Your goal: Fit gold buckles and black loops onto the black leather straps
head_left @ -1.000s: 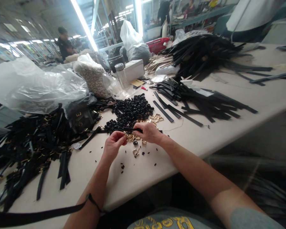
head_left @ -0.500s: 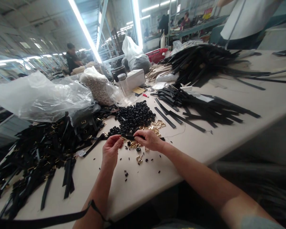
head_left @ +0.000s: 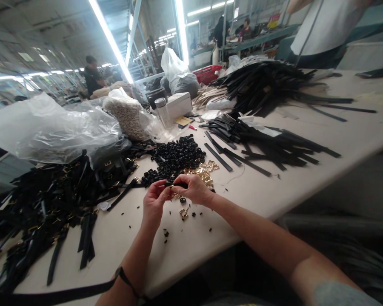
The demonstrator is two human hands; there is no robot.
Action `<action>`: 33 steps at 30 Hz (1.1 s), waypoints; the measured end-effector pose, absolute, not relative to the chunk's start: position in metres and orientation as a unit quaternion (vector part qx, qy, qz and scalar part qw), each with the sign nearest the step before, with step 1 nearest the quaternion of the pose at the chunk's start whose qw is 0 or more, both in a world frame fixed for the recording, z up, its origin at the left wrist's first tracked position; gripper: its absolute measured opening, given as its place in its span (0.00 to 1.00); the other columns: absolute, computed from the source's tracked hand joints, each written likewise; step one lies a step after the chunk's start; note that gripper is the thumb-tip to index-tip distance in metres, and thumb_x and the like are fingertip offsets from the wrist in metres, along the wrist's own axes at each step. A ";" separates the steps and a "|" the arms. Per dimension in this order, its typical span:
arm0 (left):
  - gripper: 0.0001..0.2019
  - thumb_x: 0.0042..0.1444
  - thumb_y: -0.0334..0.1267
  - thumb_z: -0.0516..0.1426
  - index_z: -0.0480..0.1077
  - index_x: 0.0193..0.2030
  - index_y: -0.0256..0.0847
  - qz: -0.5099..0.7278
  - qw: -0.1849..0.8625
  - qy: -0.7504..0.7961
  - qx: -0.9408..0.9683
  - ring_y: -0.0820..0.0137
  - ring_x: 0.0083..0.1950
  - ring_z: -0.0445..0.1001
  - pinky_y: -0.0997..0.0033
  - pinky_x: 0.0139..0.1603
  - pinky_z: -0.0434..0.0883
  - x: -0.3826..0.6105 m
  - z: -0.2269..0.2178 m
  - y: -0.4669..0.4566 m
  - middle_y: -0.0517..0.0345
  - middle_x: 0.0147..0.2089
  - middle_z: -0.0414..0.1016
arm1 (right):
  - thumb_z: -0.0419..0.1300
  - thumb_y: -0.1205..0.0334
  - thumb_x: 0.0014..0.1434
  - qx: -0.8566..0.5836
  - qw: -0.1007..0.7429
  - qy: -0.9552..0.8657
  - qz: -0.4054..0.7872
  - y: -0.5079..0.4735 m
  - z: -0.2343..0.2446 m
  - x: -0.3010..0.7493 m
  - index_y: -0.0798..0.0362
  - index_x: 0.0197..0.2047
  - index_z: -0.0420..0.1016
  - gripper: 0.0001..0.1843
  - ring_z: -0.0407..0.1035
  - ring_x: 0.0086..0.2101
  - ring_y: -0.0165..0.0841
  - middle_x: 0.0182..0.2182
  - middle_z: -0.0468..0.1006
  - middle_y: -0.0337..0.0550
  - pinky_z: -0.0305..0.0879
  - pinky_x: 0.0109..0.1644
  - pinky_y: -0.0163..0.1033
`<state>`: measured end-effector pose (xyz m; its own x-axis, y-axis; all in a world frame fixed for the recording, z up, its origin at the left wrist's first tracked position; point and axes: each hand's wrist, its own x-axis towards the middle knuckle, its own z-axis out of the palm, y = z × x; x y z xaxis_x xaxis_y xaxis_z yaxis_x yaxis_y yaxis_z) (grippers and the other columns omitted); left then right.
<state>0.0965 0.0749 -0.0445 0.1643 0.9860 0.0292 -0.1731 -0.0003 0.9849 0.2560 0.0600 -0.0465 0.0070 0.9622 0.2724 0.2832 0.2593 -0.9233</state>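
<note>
Above the near side of the small-parts pile, my two hands are close together. My right hand (head_left: 194, 190) is closed on a black strap (head_left: 169, 184), pinching it between thumb and fingers. My left hand (head_left: 155, 199) is closed at the strap's end, its thumb and forefinger pinching a small gold buckle that is mostly hidden by the fingers. Just beyond them lie a heap of small black loops (head_left: 178, 155) and several loose gold buckles (head_left: 207, 172). A pair of gold buckles (head_left: 184, 213) and a black loop (head_left: 182, 200) rest below my hands.
Finished-looking black straps with buckles (head_left: 51, 204) are piled at left, beneath clear plastic (head_left: 57, 131). Bare black straps (head_left: 274, 142) lie at right, with a larger stack (head_left: 268, 83) behind. A bag of beige pieces (head_left: 123, 112), a jar (head_left: 162, 110) and a white box (head_left: 179, 104) stand farther back.
My hands have come closer together, and the strap's end now reaches my left fingertips, where a gold piece showed before. The view has shifted slightly.
</note>
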 end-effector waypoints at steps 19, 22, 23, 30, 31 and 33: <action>0.18 0.35 0.37 0.73 0.74 0.32 0.36 0.543 0.644 0.412 0.347 0.81 0.27 0.73 0.84 0.29 0.71 0.092 -0.042 0.089 0.62 0.29 0.76 | 0.61 0.64 0.60 -0.492 0.460 -0.707 0.215 0.059 -0.051 0.263 0.51 0.39 0.77 0.05 0.71 0.31 0.28 0.32 0.80 0.38 0.61 0.36 0.31; 0.18 0.34 0.37 0.73 0.74 0.32 0.36 0.515 0.680 0.414 0.317 0.81 0.25 0.72 0.86 0.26 0.71 0.092 -0.044 0.089 0.63 0.27 0.75 | 0.61 0.64 0.60 -0.491 0.461 -0.709 0.208 0.059 -0.051 0.262 0.51 0.38 0.77 0.04 0.70 0.30 0.27 0.32 0.79 0.38 0.61 0.35 0.31; 0.18 0.34 0.37 0.73 0.74 0.32 0.36 0.509 0.687 0.413 0.312 0.81 0.25 0.72 0.87 0.26 0.71 0.093 -0.045 0.089 0.63 0.27 0.75 | 0.61 0.65 0.59 -0.495 0.461 -0.707 0.207 0.059 -0.051 0.262 0.51 0.38 0.77 0.04 0.70 0.30 0.27 0.31 0.79 0.38 0.60 0.35 0.30; 0.19 0.37 0.40 0.72 0.77 0.38 0.39 0.494 0.672 0.395 0.385 0.78 0.29 0.75 0.81 0.34 0.74 0.094 -0.049 0.082 0.60 0.32 0.78 | 0.60 0.67 0.58 -0.502 0.470 -0.693 0.216 0.060 -0.053 0.259 0.54 0.33 0.75 0.03 0.68 0.27 0.26 0.27 0.77 0.38 0.60 0.33 0.30; 0.19 0.38 0.39 0.72 0.77 0.39 0.39 0.492 0.657 0.393 0.416 0.78 0.29 0.75 0.80 0.33 0.74 0.095 -0.049 0.081 0.60 0.32 0.78 | 0.60 0.68 0.58 -0.499 0.473 -0.693 0.217 0.060 -0.054 0.258 0.54 0.33 0.75 0.03 0.68 0.27 0.27 0.27 0.77 0.38 0.60 0.33 0.30; 0.18 0.41 0.38 0.71 0.77 0.40 0.39 0.490 0.617 0.393 0.474 0.78 0.28 0.73 0.81 0.29 0.71 0.095 -0.050 0.079 0.59 0.30 0.78 | 0.60 0.69 0.57 -0.493 0.473 -0.695 0.223 0.060 -0.055 0.258 0.54 0.33 0.75 0.03 0.68 0.28 0.27 0.27 0.76 0.38 0.61 0.34 0.30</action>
